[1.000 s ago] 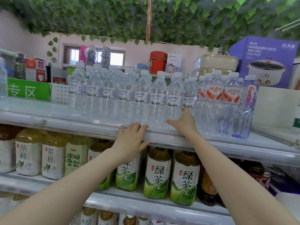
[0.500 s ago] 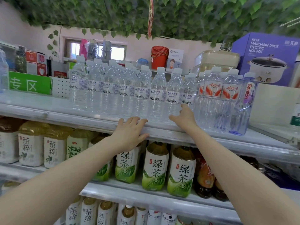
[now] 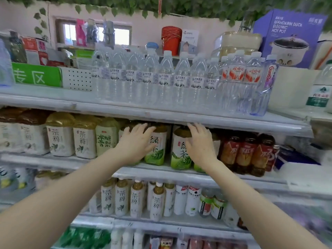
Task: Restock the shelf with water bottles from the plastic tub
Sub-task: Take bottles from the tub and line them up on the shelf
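Both hands empty at the shelf, so this looks like the gap between bottles.

Near, dead centre: left hand (image 3: 134, 142) and right hand (image 3: 201, 146) side by side, fingers (image 3: 142, 129) straight and spread, gripping nothing, in front of the green tea bottles (image 3: 156, 146) just under the top shelf (image 3: 161, 114) lip; can't tell if they touch. Far, 12 o'clock: water bottles (image 3: 165, 78) upright in a tight row on the top shelf, with room toward 9 o'clock before the green sign (image 3: 36, 77). Plastic tub not in view. My read: reload step. Next move needs a turn to the tub, a grip on a bottle, then a lift to that left-hand space.
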The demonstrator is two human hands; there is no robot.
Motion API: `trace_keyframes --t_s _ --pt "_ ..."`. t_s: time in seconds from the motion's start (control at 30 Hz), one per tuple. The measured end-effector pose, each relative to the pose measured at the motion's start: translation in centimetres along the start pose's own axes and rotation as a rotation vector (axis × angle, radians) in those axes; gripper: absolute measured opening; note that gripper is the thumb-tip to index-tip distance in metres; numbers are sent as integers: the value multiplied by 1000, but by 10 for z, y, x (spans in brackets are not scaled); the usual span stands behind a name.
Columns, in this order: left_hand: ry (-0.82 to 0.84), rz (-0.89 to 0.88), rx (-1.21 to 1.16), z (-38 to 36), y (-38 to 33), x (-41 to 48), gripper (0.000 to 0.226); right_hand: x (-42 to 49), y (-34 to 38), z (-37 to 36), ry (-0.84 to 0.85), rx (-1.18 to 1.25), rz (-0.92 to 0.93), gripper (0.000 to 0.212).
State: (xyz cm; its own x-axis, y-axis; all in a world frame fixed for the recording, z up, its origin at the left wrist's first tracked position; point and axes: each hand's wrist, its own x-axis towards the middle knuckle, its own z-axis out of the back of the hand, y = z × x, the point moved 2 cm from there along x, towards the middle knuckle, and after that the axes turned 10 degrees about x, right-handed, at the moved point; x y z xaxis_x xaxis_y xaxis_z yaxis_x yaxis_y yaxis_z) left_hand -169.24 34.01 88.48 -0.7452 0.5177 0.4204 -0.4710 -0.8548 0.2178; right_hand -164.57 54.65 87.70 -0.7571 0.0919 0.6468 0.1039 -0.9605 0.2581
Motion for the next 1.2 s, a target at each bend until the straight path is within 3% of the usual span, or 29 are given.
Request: trace_keyframes --t_s 0.4,0.57,0.77,1.03,1.2 --pt "375 34 -30 -135 61 -189 58 -174 71 -107 300 -16 -144 51" --pt "453 18 -57 -192 69 -258 57 -245 82 -159 471 -19 -205 53" --pt "617 55 -100 -261 74 -312 56 -305 80 -226 606 6 -263 49" --pt "714 122 -137 -363 91 -361 50 -350 75 -330 783 57 -287 47" --pt "897 186 -137 -447 89 -393 50 -391 73 -416 896 122 -271 47"
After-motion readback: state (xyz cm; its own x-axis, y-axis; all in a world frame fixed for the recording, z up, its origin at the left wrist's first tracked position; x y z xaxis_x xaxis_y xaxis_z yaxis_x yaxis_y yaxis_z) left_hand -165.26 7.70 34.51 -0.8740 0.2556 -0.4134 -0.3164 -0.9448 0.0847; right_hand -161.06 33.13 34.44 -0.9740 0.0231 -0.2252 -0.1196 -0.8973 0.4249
